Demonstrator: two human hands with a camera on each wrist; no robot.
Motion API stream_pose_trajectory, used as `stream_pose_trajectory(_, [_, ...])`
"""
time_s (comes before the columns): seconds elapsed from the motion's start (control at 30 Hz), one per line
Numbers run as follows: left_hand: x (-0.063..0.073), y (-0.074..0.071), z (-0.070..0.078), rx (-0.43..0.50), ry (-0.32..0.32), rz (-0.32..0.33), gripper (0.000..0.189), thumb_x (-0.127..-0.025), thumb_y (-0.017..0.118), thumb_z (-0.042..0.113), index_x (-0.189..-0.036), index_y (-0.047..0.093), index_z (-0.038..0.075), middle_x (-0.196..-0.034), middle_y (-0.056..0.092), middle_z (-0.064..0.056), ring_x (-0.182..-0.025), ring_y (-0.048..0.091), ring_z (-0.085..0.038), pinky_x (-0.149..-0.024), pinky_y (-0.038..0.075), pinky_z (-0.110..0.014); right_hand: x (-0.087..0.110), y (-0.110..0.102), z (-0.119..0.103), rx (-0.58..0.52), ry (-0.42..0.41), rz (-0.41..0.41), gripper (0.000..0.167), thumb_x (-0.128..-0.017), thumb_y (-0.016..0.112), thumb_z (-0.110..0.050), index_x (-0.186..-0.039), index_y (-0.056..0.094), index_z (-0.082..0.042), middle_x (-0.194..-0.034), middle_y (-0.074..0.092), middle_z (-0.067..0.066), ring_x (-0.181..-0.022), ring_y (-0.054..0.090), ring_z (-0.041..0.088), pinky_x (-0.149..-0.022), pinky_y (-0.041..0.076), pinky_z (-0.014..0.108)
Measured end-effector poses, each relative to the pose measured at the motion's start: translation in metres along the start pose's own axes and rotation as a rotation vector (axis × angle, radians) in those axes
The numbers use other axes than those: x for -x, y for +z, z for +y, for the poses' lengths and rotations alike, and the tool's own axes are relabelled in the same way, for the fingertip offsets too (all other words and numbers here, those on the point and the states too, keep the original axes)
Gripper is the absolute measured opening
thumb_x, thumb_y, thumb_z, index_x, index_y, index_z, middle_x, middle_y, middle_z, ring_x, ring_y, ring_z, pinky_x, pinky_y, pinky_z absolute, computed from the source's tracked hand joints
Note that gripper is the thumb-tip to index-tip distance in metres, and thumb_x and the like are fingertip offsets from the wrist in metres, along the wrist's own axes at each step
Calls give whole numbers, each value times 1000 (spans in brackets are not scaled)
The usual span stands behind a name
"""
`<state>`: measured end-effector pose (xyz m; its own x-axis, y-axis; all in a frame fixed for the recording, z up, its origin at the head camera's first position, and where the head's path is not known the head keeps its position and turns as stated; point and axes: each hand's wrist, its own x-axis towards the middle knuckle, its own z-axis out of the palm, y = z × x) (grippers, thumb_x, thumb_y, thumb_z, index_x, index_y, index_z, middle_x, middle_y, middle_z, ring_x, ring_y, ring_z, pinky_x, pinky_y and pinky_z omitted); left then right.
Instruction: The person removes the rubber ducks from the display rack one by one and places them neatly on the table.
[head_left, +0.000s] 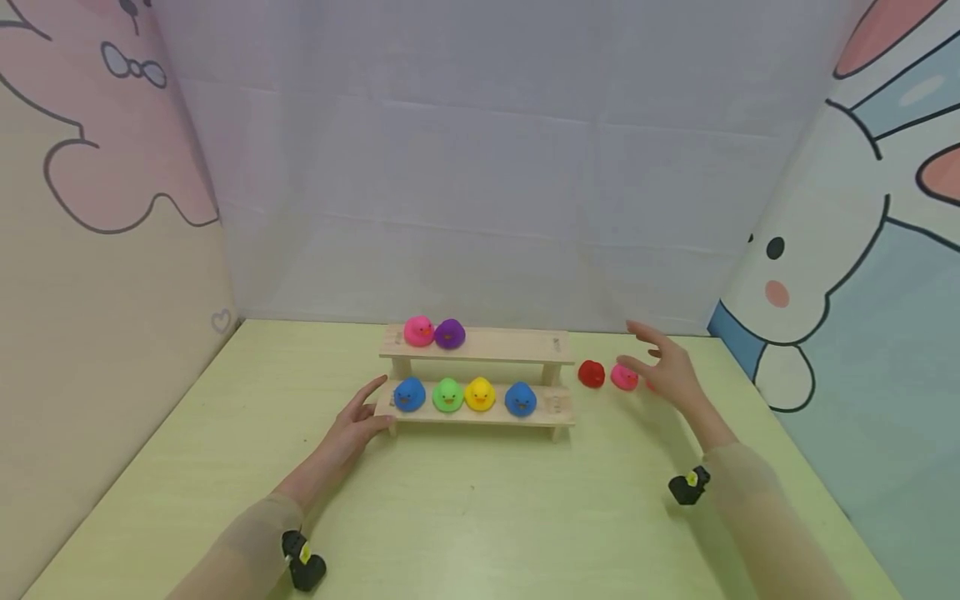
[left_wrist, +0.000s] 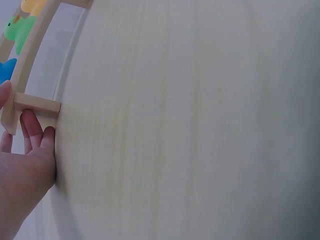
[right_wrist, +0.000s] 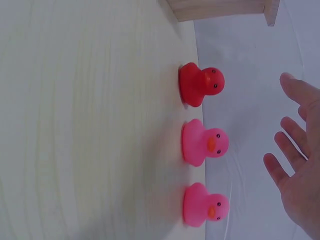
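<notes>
The left hand (head_left: 362, 423) grips the left end of the two-tier wooden rack (head_left: 480, 343), thumb at the near edge and fingers at the far side and against the end support. The right hand (head_left: 671, 371) is raised at the right of the counter (head_left: 480, 517), fingers loosely parted and thumb apart; it holds nothing and is clear of the ducks.

The upper, far tier carries a rose duck (head_left: 419, 332) and a purple duck (head_left: 450, 334) at its left end. The lower, near tier carries, left to right, a left blue duck (head_left: 409, 394), a green duck (head_left: 447, 396), a yellow duck (head_left: 480, 394) and, after a gap, a right blue duck (head_left: 521, 399).

Right of the rack, a red duck (head_left: 592, 374), a middle pink duck (head_left: 625, 377) and an outer pink duck (right_wrist: 202, 205) stand in a row on the counter.

In the head view, the right hand covers most of the outer pink duck. The left wrist view cuts off the rack and part of the left hand; the right wrist view shows only one rack end.
</notes>
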<state>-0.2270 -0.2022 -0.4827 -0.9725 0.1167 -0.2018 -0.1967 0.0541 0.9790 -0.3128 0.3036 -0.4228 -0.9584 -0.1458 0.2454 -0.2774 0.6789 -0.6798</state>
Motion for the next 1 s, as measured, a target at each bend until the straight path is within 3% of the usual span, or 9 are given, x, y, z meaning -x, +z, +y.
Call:
stream_pose_trajectory(0.43, [1, 1, 1, -6, 8, -2, 75, -96, 61, 12, -158, 22, 29, -138, 49, -20, -106, 59, -6, -91, 46, -16, -7, 25, -55, -106, -146, 38, 64, -88, 75, -16, -146, 48, -9, -147, 52, 15, -133, 49, 34, -106, 43, 54])
stream_pose_trajectory(1.0, [2, 1, 2, -18, 16, -15, 75, -97, 60, 12, -158, 21, 29, -137, 50, -19, -105, 59, -5, -92, 45, -18, -13, 76, -124, -267, -235, 3, 57, -90, 72, -17, -143, 51, -14, -137, 61, 12, -129, 55, 30, -103, 46, 52])
